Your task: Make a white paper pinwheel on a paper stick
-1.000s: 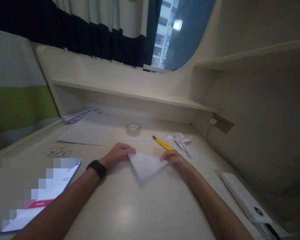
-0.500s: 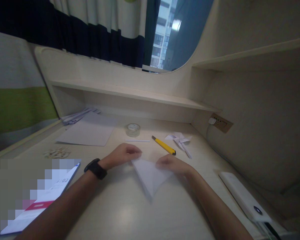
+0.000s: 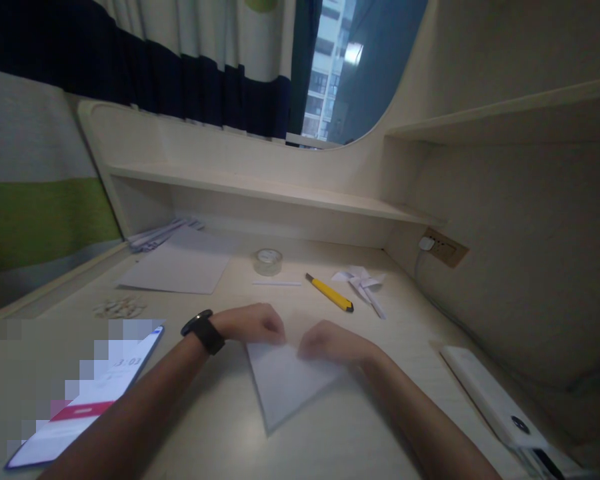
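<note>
A white paper folded into a triangle (image 3: 285, 383) lies on the pale desk (image 3: 230, 440), its point toward me. My left hand (image 3: 253, 325), with a black watch on its wrist, pinches the paper's far left corner. My right hand (image 3: 330, 341) grips the far edge just to the right. The two hands sit close together, fingers curled over the paper's top edge.
Beyond the hands lie a yellow utility knife (image 3: 330, 293), a roll of clear tape (image 3: 268, 261), a thin white strip (image 3: 277, 283) and a paper pinwheel (image 3: 363, 283). A white sheet (image 3: 177, 270) is at back left, a phone (image 3: 87, 393) at near left, and a white device (image 3: 495, 403) at right.
Both hands drew the folded paper toward me and came closer together. The paper's point now sits nearer the front edge of the desk.
</note>
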Demonstrator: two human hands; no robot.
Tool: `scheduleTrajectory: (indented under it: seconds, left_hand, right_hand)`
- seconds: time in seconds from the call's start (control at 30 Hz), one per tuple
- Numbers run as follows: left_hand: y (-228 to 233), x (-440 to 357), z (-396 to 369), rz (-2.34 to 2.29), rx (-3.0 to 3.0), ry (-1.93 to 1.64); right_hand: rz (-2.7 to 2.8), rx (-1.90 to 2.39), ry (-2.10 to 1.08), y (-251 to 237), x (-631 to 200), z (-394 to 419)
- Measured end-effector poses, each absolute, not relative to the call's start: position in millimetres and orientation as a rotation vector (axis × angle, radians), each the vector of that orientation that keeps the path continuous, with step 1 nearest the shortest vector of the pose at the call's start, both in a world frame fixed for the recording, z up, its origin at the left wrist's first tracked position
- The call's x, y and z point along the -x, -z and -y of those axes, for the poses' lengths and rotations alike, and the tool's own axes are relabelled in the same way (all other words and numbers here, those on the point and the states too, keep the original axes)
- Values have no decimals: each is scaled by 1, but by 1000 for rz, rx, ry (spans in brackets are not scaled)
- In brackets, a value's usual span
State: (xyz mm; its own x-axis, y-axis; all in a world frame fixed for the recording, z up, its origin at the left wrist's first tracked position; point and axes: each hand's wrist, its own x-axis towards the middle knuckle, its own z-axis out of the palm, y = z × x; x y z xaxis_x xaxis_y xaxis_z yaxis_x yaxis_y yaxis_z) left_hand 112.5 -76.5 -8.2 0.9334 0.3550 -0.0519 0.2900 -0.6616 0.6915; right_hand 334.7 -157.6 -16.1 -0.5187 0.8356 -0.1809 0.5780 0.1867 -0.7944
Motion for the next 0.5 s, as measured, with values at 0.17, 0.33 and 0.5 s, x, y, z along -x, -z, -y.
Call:
scheduleTrajectory:
  seconds: [0.17, 0.33, 0.5]
  left_hand:
    - [8, -104, 75, -452, -2225, -57]
    - [12, -109, 76, -444, -2284, -22]
    - [13, -106, 75, -425, -2280, -2]
  right_hand:
    - [2047, 1341, -1403, 15, -344, 155]
    - [2031, 1325, -1458, 18, -345, 153]
    - [2060, 1264, -1473, 17, -352, 154]
